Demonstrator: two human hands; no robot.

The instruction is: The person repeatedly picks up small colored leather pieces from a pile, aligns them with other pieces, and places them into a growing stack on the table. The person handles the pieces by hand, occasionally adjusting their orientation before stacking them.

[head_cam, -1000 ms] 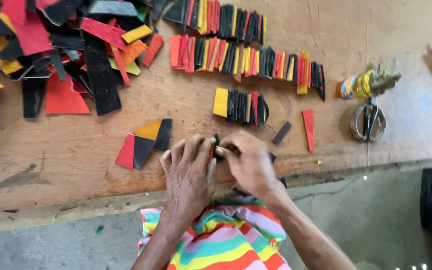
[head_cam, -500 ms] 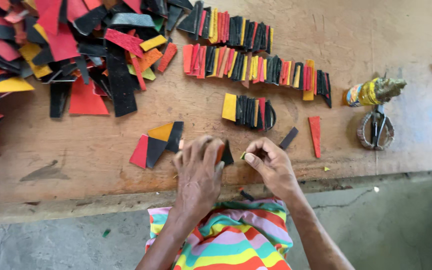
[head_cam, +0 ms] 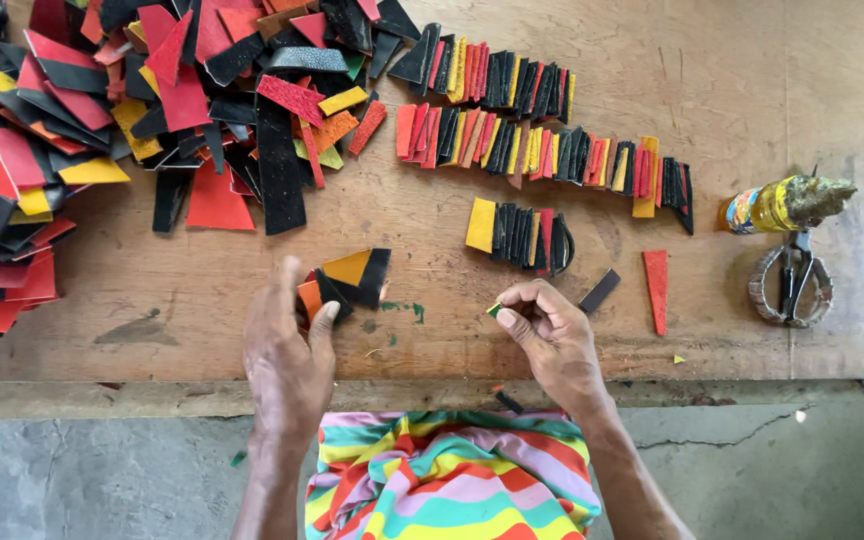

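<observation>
My left hand [head_cam: 287, 345] rests on the wooden table [head_cam: 752, 100], its thumb and fingers on a small cluster of orange, yellow and black leather pieces [head_cam: 350, 277]. My right hand [head_cam: 550, 330] is to the right of it, thumb and forefinger pinched on a tiny yellow-green scrap [head_cam: 493, 309]. Just beyond the right hand lies a short row of overlapped yellow, black and red pieces [head_cam: 518, 233]. A loose black strip [head_cam: 599, 291] and a red wedge [head_cam: 656, 288] lie to its right.
A big heap of red, black and yellow offcuts [head_cam: 102, 130] fills the far left. Two long rows of overlapped pieces [head_cam: 552, 150] run across the back. A small yellow bottle [head_cam: 787, 204] and scissors [head_cam: 792, 280] lie at the right. A striped cloth [head_cam: 447, 475] covers my lap.
My hands, held together over the pieces a second ago, have drawn apart. The left stays on the orange and black cluster; the right has come away to the right pinching a tiny scrap.
</observation>
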